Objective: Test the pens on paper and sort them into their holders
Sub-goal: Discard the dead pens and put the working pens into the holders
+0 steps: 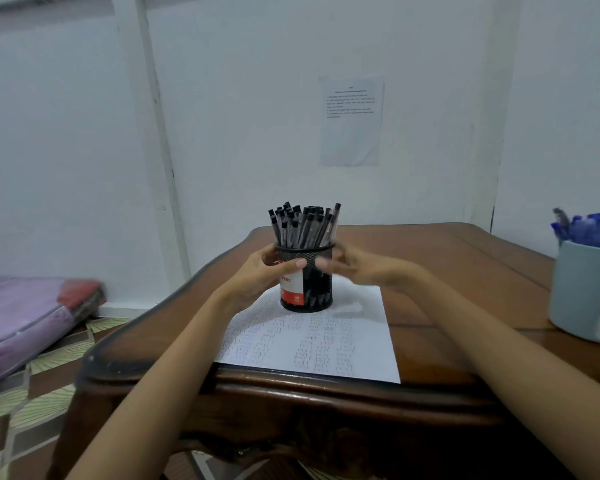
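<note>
Closest in, the carved front edge of the wooden table (291, 386) is running across the bottom, and both bare forearms are reaching over it, hiding part of the edge. Just beyond, a white sheet of paper (312, 344) is lying flat, covered in rows of small pen marks, its near edge sitting right at the table's rim. At the far end of that sheet the black mesh holder (317, 282) is standing upright, a red-and-white label (291, 285) showing on its left face. The left hand (260, 271) is wrapping around it, thumb lying across the label and fingers curling behind the rim. The right hand (354, 268) is closing on the opposite side, thumb on the mesh front and fingers curving round the back, though it is looking blurred. Between them the two hands are covering much of the holder's upper half. Black pens (302, 226) are crowding the holder, fanning out above the rim. Over at the right edge, well apart, a pale blue cup (582, 292) is sitting on the table, blue pens (589, 230) poking out, blurred. Off to the left, below table level, a purple bundle (25, 317) is lying on the patterned floor (42, 393). Farthest back, a printed notice (352, 119) is hanging on the white wall, its text too small to read.
</note>
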Demonstrator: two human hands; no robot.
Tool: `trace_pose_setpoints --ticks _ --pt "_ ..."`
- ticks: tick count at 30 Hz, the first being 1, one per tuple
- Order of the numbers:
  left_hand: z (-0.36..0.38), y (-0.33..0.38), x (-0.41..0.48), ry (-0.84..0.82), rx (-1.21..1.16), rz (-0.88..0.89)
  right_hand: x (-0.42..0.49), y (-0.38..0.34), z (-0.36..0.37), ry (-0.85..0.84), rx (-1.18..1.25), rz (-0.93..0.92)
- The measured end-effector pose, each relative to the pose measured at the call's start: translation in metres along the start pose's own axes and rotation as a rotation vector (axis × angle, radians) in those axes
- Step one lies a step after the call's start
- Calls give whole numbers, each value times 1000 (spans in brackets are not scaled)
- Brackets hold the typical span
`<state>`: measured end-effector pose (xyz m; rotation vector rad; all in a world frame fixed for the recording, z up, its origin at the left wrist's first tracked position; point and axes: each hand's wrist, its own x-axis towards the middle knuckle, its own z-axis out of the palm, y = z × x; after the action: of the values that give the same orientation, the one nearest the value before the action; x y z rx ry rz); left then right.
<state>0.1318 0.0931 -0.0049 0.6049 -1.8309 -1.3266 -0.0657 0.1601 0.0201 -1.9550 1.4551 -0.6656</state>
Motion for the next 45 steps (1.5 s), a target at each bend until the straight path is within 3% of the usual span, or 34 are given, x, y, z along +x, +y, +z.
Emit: trace_pose_setpoints --ticks 3,5,15,31,41,45 --pt "2 1 0 8 6 -12 -12 19 -3 -253 -489 195" --pt "2 3 1 13 11 -30 -16 23 -5 -285 -583 196" --pt "7 8 -5 -96 206 -171 -19 24 -14 -309 -551 199" --pt "80 8 22 -175 298 -90 -78 60 -63 -302 -465 285" --pt "81 -7 17 -132 262 24 -86 71 -56 -292 -239 253" --pt "76 -8 16 -148 264 10 -87 75 -50 -192 -273 217"
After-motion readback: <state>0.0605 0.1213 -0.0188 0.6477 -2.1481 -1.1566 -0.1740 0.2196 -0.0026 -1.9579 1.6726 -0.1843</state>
